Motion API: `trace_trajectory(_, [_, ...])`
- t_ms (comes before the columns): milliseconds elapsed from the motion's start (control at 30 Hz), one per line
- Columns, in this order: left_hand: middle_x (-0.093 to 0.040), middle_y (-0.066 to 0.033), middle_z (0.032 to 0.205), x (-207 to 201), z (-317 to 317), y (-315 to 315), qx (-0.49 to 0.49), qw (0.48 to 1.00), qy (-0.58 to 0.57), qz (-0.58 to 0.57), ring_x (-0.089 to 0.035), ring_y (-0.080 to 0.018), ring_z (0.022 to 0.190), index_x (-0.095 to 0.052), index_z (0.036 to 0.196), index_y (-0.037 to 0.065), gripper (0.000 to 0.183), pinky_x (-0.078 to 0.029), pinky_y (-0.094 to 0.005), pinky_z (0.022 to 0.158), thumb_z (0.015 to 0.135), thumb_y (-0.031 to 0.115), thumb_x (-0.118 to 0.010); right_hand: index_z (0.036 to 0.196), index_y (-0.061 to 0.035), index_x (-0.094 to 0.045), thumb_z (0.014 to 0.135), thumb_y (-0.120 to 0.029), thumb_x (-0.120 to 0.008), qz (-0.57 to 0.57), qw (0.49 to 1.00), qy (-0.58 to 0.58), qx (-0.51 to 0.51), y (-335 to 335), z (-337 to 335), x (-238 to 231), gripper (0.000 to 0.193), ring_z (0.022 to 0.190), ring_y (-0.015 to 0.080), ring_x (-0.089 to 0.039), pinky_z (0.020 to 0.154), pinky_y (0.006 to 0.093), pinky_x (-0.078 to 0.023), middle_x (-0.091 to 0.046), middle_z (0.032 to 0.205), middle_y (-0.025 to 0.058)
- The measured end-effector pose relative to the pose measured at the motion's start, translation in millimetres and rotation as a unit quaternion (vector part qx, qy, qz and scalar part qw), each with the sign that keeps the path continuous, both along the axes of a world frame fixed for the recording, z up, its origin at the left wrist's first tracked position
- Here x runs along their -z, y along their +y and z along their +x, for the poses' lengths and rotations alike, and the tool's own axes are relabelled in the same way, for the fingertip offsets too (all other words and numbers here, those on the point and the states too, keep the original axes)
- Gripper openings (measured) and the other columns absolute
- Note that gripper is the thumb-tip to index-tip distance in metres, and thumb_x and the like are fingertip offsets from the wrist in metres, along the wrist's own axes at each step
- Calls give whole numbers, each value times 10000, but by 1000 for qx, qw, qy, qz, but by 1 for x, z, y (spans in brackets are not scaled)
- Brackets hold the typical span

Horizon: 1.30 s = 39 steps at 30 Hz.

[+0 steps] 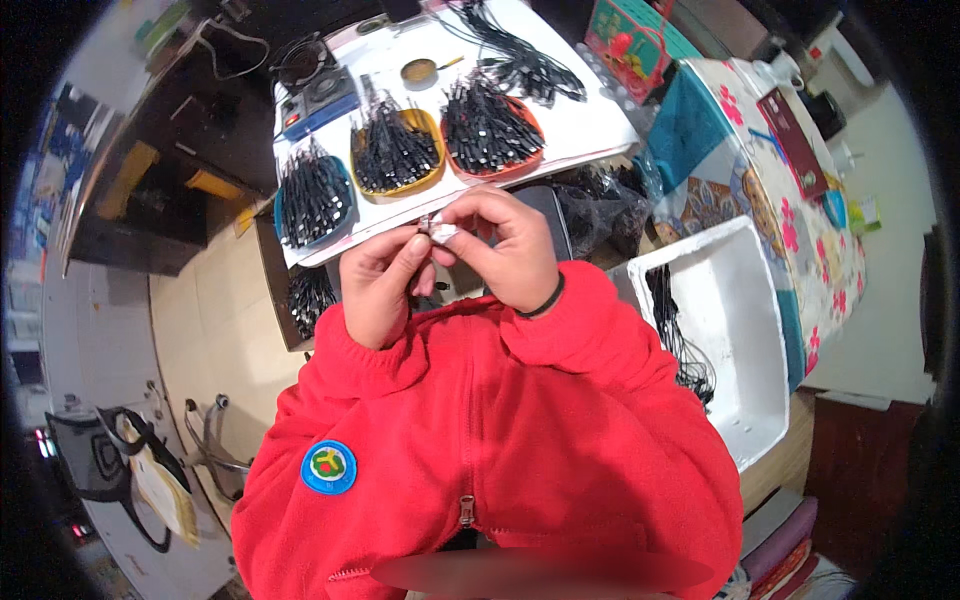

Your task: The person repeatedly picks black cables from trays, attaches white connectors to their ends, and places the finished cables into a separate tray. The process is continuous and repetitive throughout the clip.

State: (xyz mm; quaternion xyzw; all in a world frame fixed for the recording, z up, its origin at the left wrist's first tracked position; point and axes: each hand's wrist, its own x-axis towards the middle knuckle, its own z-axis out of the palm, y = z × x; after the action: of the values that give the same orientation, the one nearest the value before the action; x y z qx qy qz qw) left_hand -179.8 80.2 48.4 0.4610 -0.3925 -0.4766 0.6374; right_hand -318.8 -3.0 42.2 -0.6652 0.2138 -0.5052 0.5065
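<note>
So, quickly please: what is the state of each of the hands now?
Left hand: closed, fingertips pinching the small silvery part.
Right hand: closed, pinching the same part from the other side.

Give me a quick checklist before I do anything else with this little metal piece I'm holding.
1. Small metal piece pinched between both hands: ok.
2. Left hand fingertips on the piece: ok.
3. Right hand fingertips on the piece: ok.
4. Piece seated or aligned properly: cannot tell, too small.
5. Blue tray, yellow tray and orange tray on the white table hold black parts: ok.
</note>
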Motion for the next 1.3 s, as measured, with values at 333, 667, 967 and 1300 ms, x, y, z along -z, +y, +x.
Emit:
trace_trajectory(333, [-636, -92, 737, -8, 18, 17, 119, 982, 146, -11, -406, -42, 507, -648, 967, -42, 156, -305, -170, 463, 918, 68, -549, 993, -3, -545, 880, -33, -576, 347, 863, -191, -313, 16, 10, -12, 121, 756, 145, -590, 679, 248, -473, -584, 898, 76])
trace_trajectory(667, [-630, -64, 720, -15, 19, 22, 149, 982, 114, 19, -425, -33, 518, -648, 956, -42, 151, -309, -169, 462, 912, 82, -574, 1015, -31, -525, 885, -87, -593, 379, 855, -90, -343, 8, 2, -17, 157, 794, 99, -551, 731, 250, -477, -557, 938, 20])
trace_trajectory(967, [-616, -44, 719, -10, 21, 15, 164, 981, 91, 46, -461, -36, 556, -639, 977, -45, 159, -328, -155, 484, 918, 81, -563, 1033, -41, -507, 886, -179, -585, 416, 828, -55, -372, -3, 1, -16, 217, 803, 99, -543, 705, 252, -477, -534, 997, 31])
trace_trajectory(1300, [-614, -45, 721, -2, 26, 6, 178, 977, 105, 48, -440, -41, 572, -648, 981, -48, 165, -351, -177, 512, 920, 67, -546, 1107, -69, -479, 859, -113, -648, 391, 855, -25, -341, -17, 2, -6, 303, 886, 93, -560, 747, 233, -504, -525, 1013, 4])
